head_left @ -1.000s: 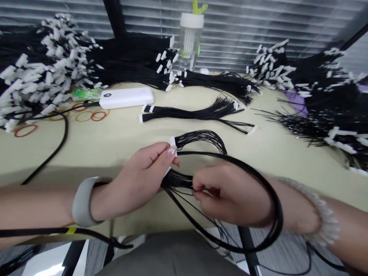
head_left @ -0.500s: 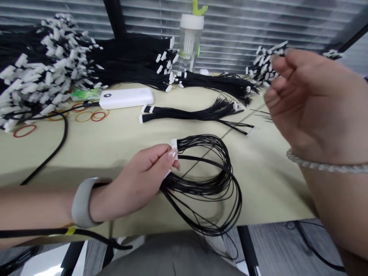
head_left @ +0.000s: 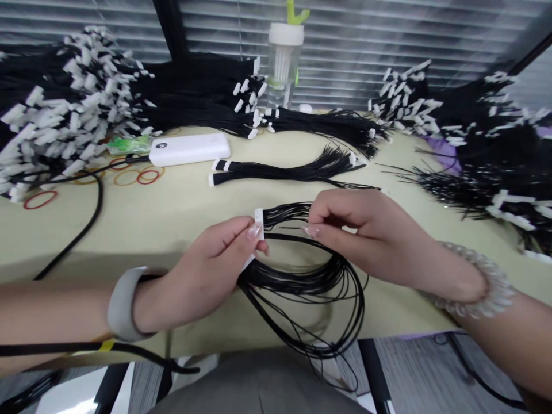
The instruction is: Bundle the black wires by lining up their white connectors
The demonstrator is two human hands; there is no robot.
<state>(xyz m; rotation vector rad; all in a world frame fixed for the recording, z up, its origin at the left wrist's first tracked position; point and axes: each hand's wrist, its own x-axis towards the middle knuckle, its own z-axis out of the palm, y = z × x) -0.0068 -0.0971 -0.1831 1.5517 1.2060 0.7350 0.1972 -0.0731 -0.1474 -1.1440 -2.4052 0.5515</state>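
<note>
My left hand point(head_left: 211, 267) pinches the white connector point(head_left: 259, 217) of a looped bundle of thin black wires point(head_left: 314, 287) near the front edge of the beige table point(head_left: 172, 213). The loop hangs partly over that edge. My right hand point(head_left: 366, 236), with a beaded bracelet on its wrist, has its fingers pinched on the wires just right of the connector. A grey band sits on my left wrist.
A straight wire bundle point(head_left: 284, 169) lies behind my hands. Large heaps of black wires with white connectors point(head_left: 64, 109) fill the left, back and right point(head_left: 487, 155). A white power bank point(head_left: 190, 148), rubber bands point(head_left: 129, 175), a thick black cable point(head_left: 81, 230) and a clear bottle point(head_left: 282, 63) stand nearby.
My right hand has come down from mid-air at the right and closed on the wires beside the connector. My left hand has kept its grip.
</note>
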